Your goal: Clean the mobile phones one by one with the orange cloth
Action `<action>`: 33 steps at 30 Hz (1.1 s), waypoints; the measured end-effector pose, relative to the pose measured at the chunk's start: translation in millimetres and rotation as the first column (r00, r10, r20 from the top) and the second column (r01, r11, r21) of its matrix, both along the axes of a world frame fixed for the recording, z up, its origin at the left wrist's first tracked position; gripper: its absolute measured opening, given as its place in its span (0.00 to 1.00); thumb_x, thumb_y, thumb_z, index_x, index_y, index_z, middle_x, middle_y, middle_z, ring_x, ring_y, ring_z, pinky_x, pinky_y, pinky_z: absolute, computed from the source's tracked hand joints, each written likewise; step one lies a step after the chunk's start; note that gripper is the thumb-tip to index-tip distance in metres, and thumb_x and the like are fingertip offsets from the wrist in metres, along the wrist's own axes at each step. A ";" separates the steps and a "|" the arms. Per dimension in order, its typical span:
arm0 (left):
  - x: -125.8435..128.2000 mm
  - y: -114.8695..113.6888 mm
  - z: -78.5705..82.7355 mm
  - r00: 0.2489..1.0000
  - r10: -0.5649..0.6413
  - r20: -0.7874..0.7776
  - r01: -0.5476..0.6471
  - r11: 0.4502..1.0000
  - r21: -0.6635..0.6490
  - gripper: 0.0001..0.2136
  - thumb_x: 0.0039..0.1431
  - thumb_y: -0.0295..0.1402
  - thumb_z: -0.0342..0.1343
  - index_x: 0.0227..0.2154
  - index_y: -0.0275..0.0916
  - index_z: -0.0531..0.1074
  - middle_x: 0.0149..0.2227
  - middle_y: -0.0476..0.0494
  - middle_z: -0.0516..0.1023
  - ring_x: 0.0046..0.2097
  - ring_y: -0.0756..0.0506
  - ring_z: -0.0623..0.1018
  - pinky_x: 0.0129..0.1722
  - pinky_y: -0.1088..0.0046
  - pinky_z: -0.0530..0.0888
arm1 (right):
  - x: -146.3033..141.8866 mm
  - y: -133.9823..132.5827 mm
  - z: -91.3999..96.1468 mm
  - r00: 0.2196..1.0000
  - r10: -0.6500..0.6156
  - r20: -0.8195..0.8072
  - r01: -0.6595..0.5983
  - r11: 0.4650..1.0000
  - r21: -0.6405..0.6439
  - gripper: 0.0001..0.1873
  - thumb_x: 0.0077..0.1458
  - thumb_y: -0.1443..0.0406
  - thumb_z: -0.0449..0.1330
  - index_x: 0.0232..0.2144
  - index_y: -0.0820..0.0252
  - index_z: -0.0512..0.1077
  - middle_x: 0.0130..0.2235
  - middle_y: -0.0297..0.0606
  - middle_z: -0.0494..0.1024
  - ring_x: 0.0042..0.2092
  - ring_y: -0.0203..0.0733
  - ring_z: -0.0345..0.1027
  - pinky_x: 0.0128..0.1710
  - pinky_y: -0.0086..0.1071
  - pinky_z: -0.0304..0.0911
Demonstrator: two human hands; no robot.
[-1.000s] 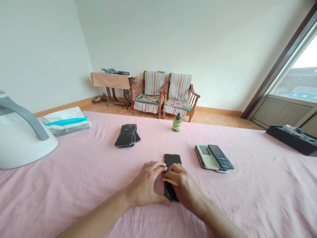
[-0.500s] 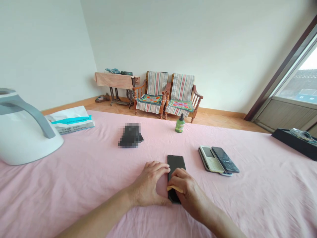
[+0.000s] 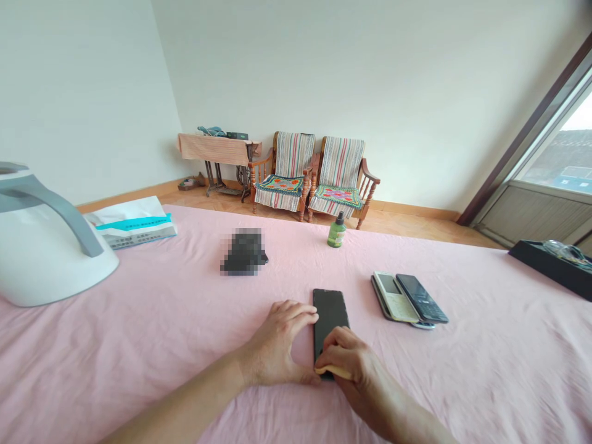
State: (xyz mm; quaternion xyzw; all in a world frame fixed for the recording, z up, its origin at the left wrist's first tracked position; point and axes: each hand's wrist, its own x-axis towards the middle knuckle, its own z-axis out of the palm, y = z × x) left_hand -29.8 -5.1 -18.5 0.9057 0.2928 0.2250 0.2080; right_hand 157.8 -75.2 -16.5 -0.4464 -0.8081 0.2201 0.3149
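A black smartphone (image 3: 329, 311) lies flat, screen up, on the pink bed sheet (image 3: 194, 320). Along its left edge, my left hand (image 3: 277, 342) braces it, fingertips at the upper side and thumb at the lower corner. My right hand (image 3: 354, 364) is closed round a small yellow cloth (image 3: 335, 371) and presses it against the lower part of the screen. Part of the cloth is hidden under my fingers.
To the right lie several mobile phones (image 3: 400, 299) in a pile. Beyond stands a green spray bottle (image 3: 337, 231). A blurred black object (image 3: 243, 253), a tissue pack (image 3: 134, 225) and a white kettle (image 3: 50, 246) are on the left. A black box (image 3: 550, 268) sits far right.
My right hand has slid the cloth down the screen toward me, uncovering more of the phone's upper part. My left hand has stayed in place.
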 end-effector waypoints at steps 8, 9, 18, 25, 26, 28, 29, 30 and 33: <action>0.3 1.7 0.8 1.000 -0.006 -0.006 0.006 1.000 -0.011 0.35 0.36 0.51 0.65 0.49 0.42 0.66 0.52 0.40 0.69 0.51 0.37 0.68 0.52 0.56 0.61 | -9.3 12.5 4.7 0.998 -0.061 -0.006 0.061 0.998 0.035 0.16 0.54 0.78 0.51 0.27 0.59 0.76 0.31 0.38 0.69 0.36 0.38 0.63 0.34 0.28 0.60; 0.2 1.5 0.8 1.000 -0.007 -0.003 0.007 1.000 -0.011 0.35 0.36 0.51 0.65 0.48 0.42 0.66 0.52 0.40 0.69 0.51 0.37 0.67 0.52 0.56 0.61 | -10.8 10.3 4.6 0.998 -0.054 -0.010 0.055 0.998 0.032 0.17 0.54 0.78 0.51 0.27 0.58 0.76 0.32 0.38 0.70 0.36 0.38 0.63 0.34 0.28 0.60; -4.1 10.8 7.9 0.994 -0.093 -0.050 0.090 0.995 -0.045 0.28 0.46 0.51 0.61 0.49 0.43 0.68 0.53 0.41 0.70 0.54 0.39 0.66 0.53 0.58 0.60 | 32.7 -25.6 2.1 0.999 -0.045 -0.017 0.042 0.992 -0.120 0.13 0.55 0.76 0.53 0.30 0.58 0.75 0.35 0.38 0.70 0.34 0.35 0.67 0.35 0.27 0.62; -0.4 17.2 2.7 0.998 -0.068 -0.014 0.067 0.997 -0.022 0.26 0.46 0.51 0.61 0.46 0.43 0.70 0.50 0.42 0.72 0.51 0.40 0.68 0.52 0.60 0.61 | 0.1 -19.3 7.8 0.987 0.050 0.150 -0.053 0.998 0.015 0.16 0.56 0.79 0.48 0.24 0.60 0.68 0.32 0.36 0.68 0.36 0.37 0.62 0.34 0.28 0.59; -0.4 17.3 2.1 0.998 -0.068 -0.015 0.068 0.998 -0.018 0.25 0.46 0.51 0.61 0.46 0.43 0.70 0.50 0.43 0.72 0.51 0.40 0.68 0.52 0.60 0.61 | -5.8 -17.6 9.4 0.982 0.070 0.175 -0.077 0.996 0.033 0.16 0.56 0.79 0.48 0.22 0.61 0.67 0.31 0.37 0.68 0.35 0.37 0.61 0.33 0.29 0.58; -0.8 17.0 1.7 0.998 -0.066 -0.018 0.066 0.998 -0.015 0.24 0.48 0.50 0.60 0.45 0.43 0.71 0.50 0.43 0.72 0.51 0.40 0.68 0.52 0.60 0.61 | -11.1 -15.9 11.7 0.976 0.100 0.193 -0.110 0.993 0.041 0.17 0.56 0.79 0.47 0.20 0.61 0.65 0.31 0.37 0.68 0.35 0.37 0.61 0.33 0.28 0.58; -1.1 16.6 1.8 0.998 -0.064 -0.018 0.064 0.998 -0.014 0.24 0.48 0.50 0.60 0.45 0.44 0.71 0.50 0.43 0.72 0.51 0.40 0.68 0.52 0.60 0.62 | -9.9 -16.4 12.1 0.976 0.109 0.187 -0.118 0.992 0.035 0.17 0.57 0.79 0.46 0.21 0.61 0.65 0.32 0.37 0.68 0.35 0.37 0.61 0.33 0.28 0.58; -1.3 16.2 2.0 0.998 -0.061 -0.018 0.061 0.998 -0.015 0.23 0.49 0.50 0.60 0.45 0.44 0.71 0.50 0.43 0.72 0.51 0.40 0.68 0.52 0.61 0.62 | -6.2 -17.6 11.8 0.978 0.114 0.175 -0.120 0.993 0.024 0.17 0.57 0.79 0.46 0.21 0.61 0.65 0.32 0.37 0.68 0.35 0.37 0.61 0.33 0.28 0.58; -1.4 15.1 2.3 0.998 -0.061 -0.013 0.061 0.998 -0.017 0.23 0.49 0.49 0.60 0.45 0.43 0.70 0.50 0.43 0.72 0.52 0.40 0.68 0.52 0.61 0.62 | 14.1 -24.3 7.6 0.992 0.065 0.110 -0.062 0.998 -0.031 0.16 0.56 0.78 0.47 0.25 0.60 0.68 0.32 0.37 0.68 0.36 0.37 0.63 0.34 0.29 0.60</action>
